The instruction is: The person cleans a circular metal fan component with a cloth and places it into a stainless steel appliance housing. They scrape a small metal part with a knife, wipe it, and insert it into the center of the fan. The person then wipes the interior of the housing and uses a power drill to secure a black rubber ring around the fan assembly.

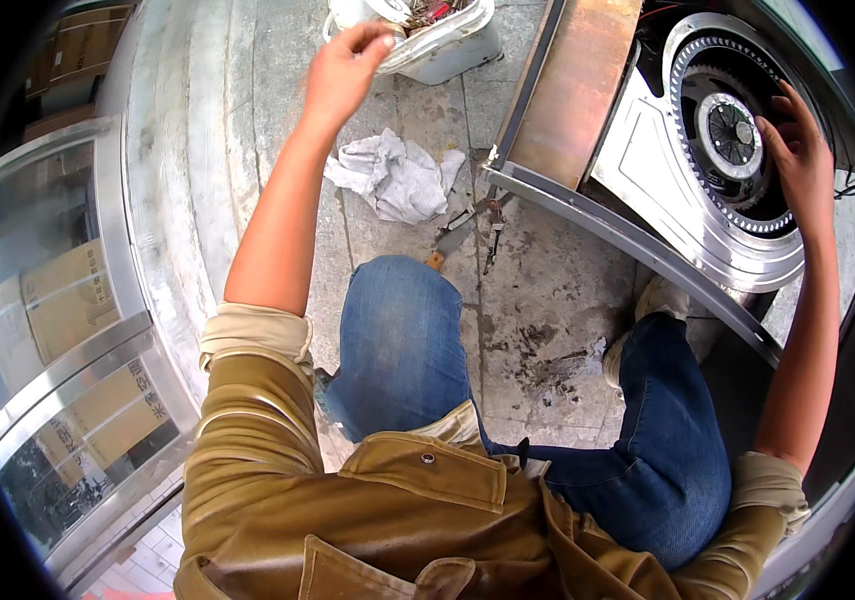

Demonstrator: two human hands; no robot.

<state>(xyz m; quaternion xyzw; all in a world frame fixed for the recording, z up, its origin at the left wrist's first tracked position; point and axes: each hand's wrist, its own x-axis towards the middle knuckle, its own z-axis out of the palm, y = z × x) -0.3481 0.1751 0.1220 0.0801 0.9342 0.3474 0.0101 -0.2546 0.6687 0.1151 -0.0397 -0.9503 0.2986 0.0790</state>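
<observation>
Smooth silver metal housing is curving around a ribbed, round fan wheel; a crumpled pale cloth is lying on stained tiles. The fan wheel is sitting just left of your right hand, its thumb and fingers standing apart. Your left hand is hovering near a plastic tub, fingers bent; grip: can't tell.

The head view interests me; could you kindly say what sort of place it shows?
Probably a makeshift repair spot on a paved floor, perhaps beside a shop or storeroom: an opened appliance with its fan exposed, tools lying on the floor, and cartons behind glass.
</observation>
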